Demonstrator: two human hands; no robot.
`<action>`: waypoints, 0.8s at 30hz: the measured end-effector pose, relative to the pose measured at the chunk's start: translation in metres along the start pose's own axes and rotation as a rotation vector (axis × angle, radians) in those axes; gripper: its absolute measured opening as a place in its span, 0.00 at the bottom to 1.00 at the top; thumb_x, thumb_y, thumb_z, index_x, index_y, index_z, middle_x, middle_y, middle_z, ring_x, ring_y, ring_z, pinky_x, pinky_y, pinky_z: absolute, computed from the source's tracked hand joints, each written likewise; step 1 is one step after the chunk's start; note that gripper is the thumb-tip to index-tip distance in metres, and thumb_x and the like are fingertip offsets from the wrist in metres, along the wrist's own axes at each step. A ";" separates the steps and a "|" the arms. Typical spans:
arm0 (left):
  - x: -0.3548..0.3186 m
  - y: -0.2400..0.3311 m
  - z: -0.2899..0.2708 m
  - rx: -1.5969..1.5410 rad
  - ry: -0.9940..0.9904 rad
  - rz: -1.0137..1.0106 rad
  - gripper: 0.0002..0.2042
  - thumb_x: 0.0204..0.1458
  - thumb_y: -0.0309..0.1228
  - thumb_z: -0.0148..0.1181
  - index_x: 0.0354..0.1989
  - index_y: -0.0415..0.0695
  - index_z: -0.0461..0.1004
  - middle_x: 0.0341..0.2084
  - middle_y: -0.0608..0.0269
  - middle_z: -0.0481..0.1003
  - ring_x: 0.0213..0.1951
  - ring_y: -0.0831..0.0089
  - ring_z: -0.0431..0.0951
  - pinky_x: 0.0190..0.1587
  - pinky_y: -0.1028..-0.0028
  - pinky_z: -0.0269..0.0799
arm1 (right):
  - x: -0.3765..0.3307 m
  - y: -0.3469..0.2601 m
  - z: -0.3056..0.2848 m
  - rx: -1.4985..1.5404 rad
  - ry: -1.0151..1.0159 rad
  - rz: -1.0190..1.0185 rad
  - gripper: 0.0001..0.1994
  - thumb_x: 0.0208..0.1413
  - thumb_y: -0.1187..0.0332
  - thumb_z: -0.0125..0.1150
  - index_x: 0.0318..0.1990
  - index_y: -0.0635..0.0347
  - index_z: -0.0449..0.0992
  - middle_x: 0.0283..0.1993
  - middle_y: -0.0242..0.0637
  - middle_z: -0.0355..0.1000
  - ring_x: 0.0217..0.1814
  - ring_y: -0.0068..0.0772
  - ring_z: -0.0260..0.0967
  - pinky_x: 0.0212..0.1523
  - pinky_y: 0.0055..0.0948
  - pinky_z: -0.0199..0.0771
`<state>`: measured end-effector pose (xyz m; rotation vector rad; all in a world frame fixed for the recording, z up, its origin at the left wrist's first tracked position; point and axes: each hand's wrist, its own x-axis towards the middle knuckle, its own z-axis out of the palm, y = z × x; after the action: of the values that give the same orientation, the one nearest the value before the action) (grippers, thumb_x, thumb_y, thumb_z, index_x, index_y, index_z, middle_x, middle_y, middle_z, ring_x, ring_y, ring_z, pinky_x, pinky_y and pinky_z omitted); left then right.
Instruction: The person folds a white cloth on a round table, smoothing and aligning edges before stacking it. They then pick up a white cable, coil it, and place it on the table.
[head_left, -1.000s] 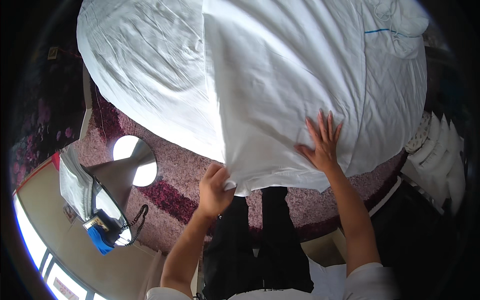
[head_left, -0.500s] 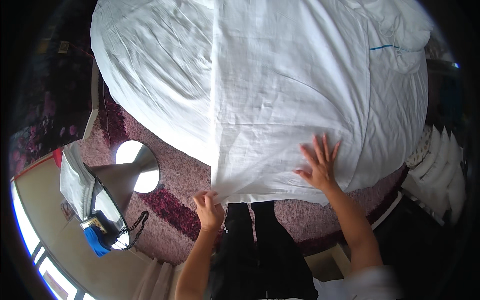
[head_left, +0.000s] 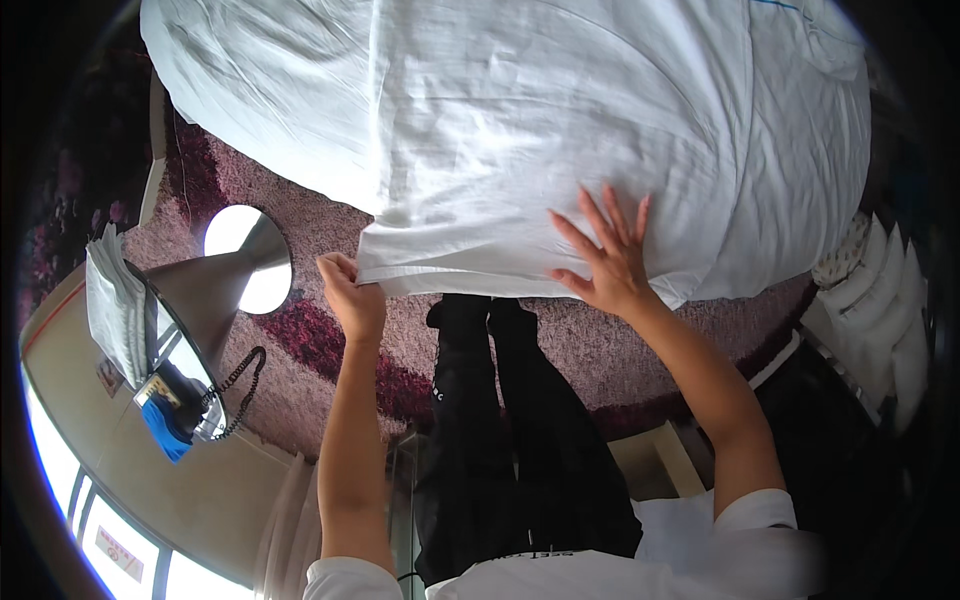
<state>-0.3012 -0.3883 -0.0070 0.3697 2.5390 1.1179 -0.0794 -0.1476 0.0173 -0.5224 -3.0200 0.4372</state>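
Observation:
A white bed cover [head_left: 520, 140] lies over a rounded bed, its straight left edge running down to a corner on my side. My left hand [head_left: 352, 298] is closed on that corner, pulling it taut past the bed's near edge. On the cover's near part my right hand [head_left: 608, 262] lies with fingers spread, holding nothing. Shallow creases run between the two hands. Beneath the cover, at left, shows a wrinkled white sheet [head_left: 260, 90].
At left a pedestal side table [head_left: 200, 295] carries a white folded stack [head_left: 115, 310] and a blue and black telephone [head_left: 170, 405] with a coiled cord. Several white folded linens [head_left: 880, 310] stand at right. Patterned carpet [head_left: 330, 345] covers the floor.
The view has shifted, so the bed sits higher in the picture. My left hand has drawn the cover's corner outward to the left; my right hand stays spread on the cover.

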 end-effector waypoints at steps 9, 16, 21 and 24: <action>0.005 -0.020 -0.005 -0.291 -0.396 -0.371 0.15 0.53 0.39 0.56 0.40 0.38 0.69 0.21 0.68 0.67 0.24 0.83 0.61 0.26 0.78 0.60 | -0.033 -0.001 0.009 -0.079 -0.132 0.085 0.38 0.44 0.60 0.65 0.63 0.18 0.53 0.72 0.24 0.38 0.75 0.38 0.27 0.66 0.65 0.19; -0.003 -0.021 -0.011 -0.222 -0.237 -0.178 0.10 0.57 0.33 0.51 0.35 0.38 0.73 0.25 0.65 0.74 0.29 0.79 0.71 0.33 0.78 0.67 | -0.057 0.014 0.015 -0.091 0.132 0.197 0.35 0.48 0.73 0.52 0.64 0.28 0.56 0.72 0.29 0.40 0.74 0.40 0.32 0.67 0.58 0.11; 0.001 -0.039 0.003 -0.129 -0.135 -0.171 0.29 0.59 0.52 0.40 0.37 0.32 0.71 0.26 0.57 0.73 0.30 0.72 0.70 0.32 0.70 0.66 | -0.069 0.016 0.017 -0.123 0.213 0.380 0.40 0.39 0.77 0.51 0.65 0.35 0.55 0.72 0.35 0.41 0.74 0.43 0.32 0.66 0.60 0.11; -0.005 -0.032 0.007 -0.200 -0.183 -0.281 0.39 0.55 0.62 0.33 0.52 0.31 0.60 0.43 0.48 0.68 0.45 0.63 0.67 0.46 0.64 0.65 | -0.082 0.017 0.020 -0.137 0.310 0.576 0.41 0.36 0.77 0.51 0.66 0.41 0.54 0.72 0.38 0.39 0.74 0.46 0.31 0.66 0.61 0.12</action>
<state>-0.2969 -0.4066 -0.0338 0.0573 2.2126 1.1564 0.0011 -0.1652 -0.0059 -1.3391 -2.5726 0.1423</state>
